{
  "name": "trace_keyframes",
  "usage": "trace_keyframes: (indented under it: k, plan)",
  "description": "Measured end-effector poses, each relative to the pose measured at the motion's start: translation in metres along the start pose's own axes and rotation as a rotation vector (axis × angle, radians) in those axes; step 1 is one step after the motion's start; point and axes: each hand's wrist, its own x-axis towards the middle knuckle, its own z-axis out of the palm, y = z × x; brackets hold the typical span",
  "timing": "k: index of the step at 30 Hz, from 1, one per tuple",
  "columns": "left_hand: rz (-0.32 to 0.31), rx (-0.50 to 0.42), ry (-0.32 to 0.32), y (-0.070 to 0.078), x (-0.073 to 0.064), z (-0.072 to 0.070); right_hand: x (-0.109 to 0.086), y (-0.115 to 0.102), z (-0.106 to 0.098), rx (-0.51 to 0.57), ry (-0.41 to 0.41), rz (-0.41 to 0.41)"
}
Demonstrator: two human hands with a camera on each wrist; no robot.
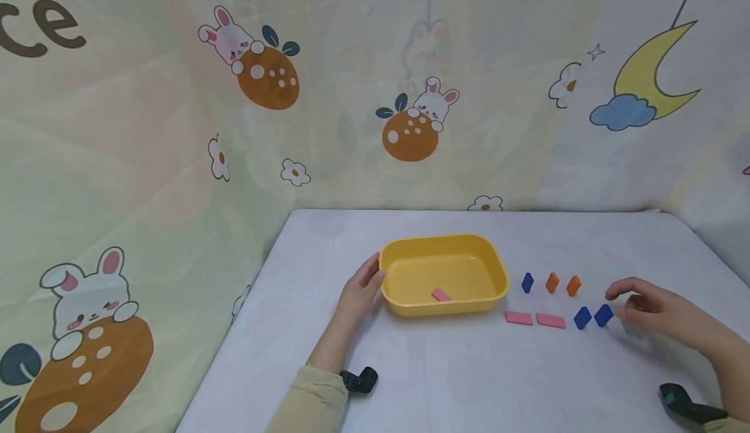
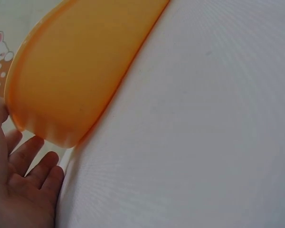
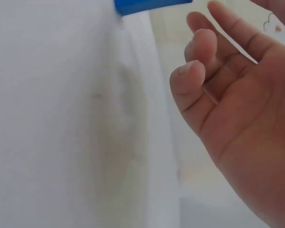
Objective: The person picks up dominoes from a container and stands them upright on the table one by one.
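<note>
A yellow tray (image 1: 445, 241) sits on the table with one pink block (image 1: 441, 294) inside. At its left end my left hand (image 1: 359, 293) touches the outer wall with lightly bent fingers; the left wrist view shows the fingertips (image 2: 35, 141) against it. To the right, my right hand (image 1: 662, 309) is poised with bent, spread fingers and nothing held. Closest to it stands a blue block (image 1: 603, 315), whose edge also appears in the right wrist view as a blue strip (image 3: 152, 4). Beside that block is another blue block (image 1: 583, 318).
Two pink blocks (image 1: 551, 321) lie in line between the tray and the nearer blue pair. Behind them stand a third blue block (image 1: 527, 282) and two orange blocks (image 1: 552, 282). A white cloth covers the table (image 1: 469, 374), and a printed curtain (image 1: 340, 49) hangs behind it.
</note>
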Motion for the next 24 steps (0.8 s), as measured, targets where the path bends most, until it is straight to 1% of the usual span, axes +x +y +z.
trace_keyframes:
  k: [4,6,9,11,14,17,21,24]
  plan:
    - [0.001,0.004,0.01,0.0,0.001,0.0,0.008,-0.026,-0.013,-0.045,0.059,-0.073]
    - [-0.001,0.002,0.012,0.0,0.001,0.0,0.013,-0.042,-0.018,-0.046,0.065,-0.125]
    - [0.005,-0.001,0.005,0.0,0.001,0.0,0.026,-0.071,-0.018,-0.043,0.043,-0.19]
    - [0.001,-0.002,0.002,-0.001,0.001,0.0,0.038,-0.092,-0.015,-0.024,0.005,-0.205]
    - [0.004,0.004,0.002,-0.002,0.001,0.0,0.059,-0.123,-0.006,0.008,-0.063,-0.193]
    - [0.009,-0.003,0.003,-0.004,0.001,0.0,0.082,-0.146,0.007,0.036,-0.138,-0.189]
    - [0.022,-0.008,0.001,-0.005,0.002,0.001,0.11,-0.168,0.033,0.059,-0.239,-0.201]
    - [0.021,-0.008,-0.003,-0.004,0.002,0.001,0.127,-0.181,0.053,0.056,-0.286,-0.192]
